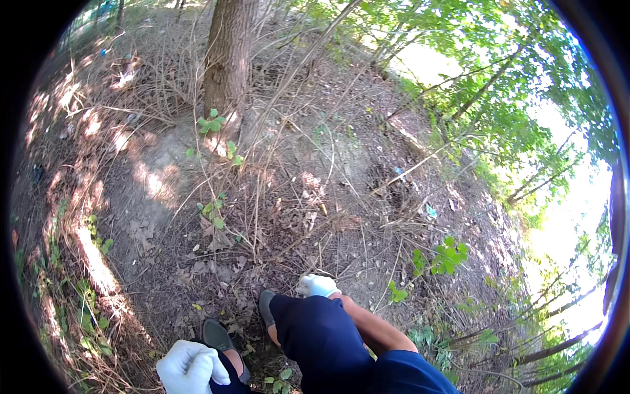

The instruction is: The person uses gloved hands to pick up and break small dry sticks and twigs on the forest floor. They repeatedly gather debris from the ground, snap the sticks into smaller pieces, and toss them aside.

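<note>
My left hand (193, 368), in a white glove, is at the bottom left with its fingers curled, beside my lower leg and above a grey-green shoe (216, 335). Nothing shows in it. My right hand (317, 285), also white-gloved, is low in front of my dark-trousered knee (315, 320), near the ground. Its fingers look bent; the knee partly hides it, and whether it grips a stem cannot be told. Just beyond it lie dry twigs and brown leaves (216, 236). A second shoe (267, 308) stands to the left of the knee.
A tree trunk (229, 59) rises at the upper middle. A long thin bare branch (374, 189) slants across the ground. Leafy green sprigs (449, 256) grow at the right, with thin leaning trees beyond. Dry brush (157, 88) and scattered blue litter (431, 212) lie on the slope.
</note>
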### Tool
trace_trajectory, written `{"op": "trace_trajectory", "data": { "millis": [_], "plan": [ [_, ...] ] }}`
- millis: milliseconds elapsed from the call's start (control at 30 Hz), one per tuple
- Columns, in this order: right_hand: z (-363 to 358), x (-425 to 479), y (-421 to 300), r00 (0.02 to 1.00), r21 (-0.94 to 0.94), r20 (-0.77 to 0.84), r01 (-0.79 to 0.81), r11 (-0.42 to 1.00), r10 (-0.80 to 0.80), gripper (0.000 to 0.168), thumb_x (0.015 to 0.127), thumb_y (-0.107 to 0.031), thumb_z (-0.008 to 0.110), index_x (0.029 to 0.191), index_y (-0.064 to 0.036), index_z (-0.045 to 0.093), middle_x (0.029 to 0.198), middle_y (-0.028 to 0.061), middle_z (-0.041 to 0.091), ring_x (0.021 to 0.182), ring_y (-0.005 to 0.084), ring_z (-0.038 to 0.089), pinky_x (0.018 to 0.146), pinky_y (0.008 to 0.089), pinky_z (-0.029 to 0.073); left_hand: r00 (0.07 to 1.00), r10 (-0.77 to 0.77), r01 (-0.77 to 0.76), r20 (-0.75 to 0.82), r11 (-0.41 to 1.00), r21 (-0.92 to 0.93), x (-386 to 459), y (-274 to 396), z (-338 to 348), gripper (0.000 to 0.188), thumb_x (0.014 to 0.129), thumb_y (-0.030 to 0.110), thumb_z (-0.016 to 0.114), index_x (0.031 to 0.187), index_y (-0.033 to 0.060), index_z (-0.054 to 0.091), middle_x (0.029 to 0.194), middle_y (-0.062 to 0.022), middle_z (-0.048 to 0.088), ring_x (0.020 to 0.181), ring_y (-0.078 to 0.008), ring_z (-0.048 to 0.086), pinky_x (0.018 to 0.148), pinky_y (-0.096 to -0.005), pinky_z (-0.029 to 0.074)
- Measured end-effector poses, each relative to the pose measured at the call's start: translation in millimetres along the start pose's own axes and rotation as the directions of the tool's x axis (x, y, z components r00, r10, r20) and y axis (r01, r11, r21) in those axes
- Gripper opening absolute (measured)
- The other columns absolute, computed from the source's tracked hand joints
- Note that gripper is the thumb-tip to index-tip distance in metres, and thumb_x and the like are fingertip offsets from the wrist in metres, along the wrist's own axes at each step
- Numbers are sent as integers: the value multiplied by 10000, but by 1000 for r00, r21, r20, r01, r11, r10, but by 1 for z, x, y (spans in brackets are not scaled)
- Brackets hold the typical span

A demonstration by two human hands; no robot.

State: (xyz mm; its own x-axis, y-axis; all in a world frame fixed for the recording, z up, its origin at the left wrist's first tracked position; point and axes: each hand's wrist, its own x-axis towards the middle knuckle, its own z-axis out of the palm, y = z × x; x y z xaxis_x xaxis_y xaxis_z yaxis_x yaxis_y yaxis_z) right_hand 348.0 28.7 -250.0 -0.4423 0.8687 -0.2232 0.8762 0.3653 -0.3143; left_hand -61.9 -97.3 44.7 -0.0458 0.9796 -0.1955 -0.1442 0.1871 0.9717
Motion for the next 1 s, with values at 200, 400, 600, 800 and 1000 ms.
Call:
{"op": "trace_trajectory", "data": {
  "millis": [200, 400, 600, 800, 1000],
  "plan": [
    [-55, -69, -37, 951, -41, 3, -309, 950, 309, 417, 961, -497, 641, 1067, -103, 727, 1000, 180, 745, 959, 409, 721, 836, 496, 565, 994, 42, -51, -105, 995, -84, -6, -15, 0, 178, 984, 61, 504, 890, -65, 589, 615, -112, 606, 479, -135, 527, 476, -268, 430],
    [-46, -100, -17, 842, 79, 18, -538, 839, 539, 426, 980, -514, 626, 1067, -116, 753, 1028, 178, 762, 998, 411, 718, 882, 495, 560, 996, 35, -43, -84, 994, -95, -7, -15, 8, 179, 986, 51, 503, 895, -69, 601, 626, -113, 612, 485, -142, 544, 477, -266, 448],
    [-64, -69, -31, 884, 317, -65, -422, 849, 464, 435, 984, -504, 637, 1121, -113, 768, 1040, 188, 762, 1002, 404, 718, 894, 482, 556, 996, 25, -32, -87, 996, -87, -4, -16, 14, 186, 983, 60, 519, 884, -70, 608, 632, -111, 620, 481, -145, 547, 468, -268, 451],
    [-114, -59, -38, 852, 472, -268, -290, 833, 449, 387, 975, -420, 690, 1113, -65, 762, 1020, 182, 765, 971, 351, 741, 848, 411, 571, 996, 13, -23, -83, 993, -117, 3, -20, 14, 165, 972, 40, 535, 896, -72, 630, 648, -125, 642, 480, -153, 567, 463, -279, 475],
    [-140, -61, -26, 825, 420, -311, -326, 847, 472, 353, 963, -376, 724, 1077, -45, 770, 945, 203, 764, 895, 327, 752, 818, 397, 569, 997, -13, 4, -73, 992, -128, -1, -12, 16, 161, 955, 5, 533, 918, -97, 652, 669, -139, 660, 510, -167, 596, 483, -287, 482]
  ]
}}
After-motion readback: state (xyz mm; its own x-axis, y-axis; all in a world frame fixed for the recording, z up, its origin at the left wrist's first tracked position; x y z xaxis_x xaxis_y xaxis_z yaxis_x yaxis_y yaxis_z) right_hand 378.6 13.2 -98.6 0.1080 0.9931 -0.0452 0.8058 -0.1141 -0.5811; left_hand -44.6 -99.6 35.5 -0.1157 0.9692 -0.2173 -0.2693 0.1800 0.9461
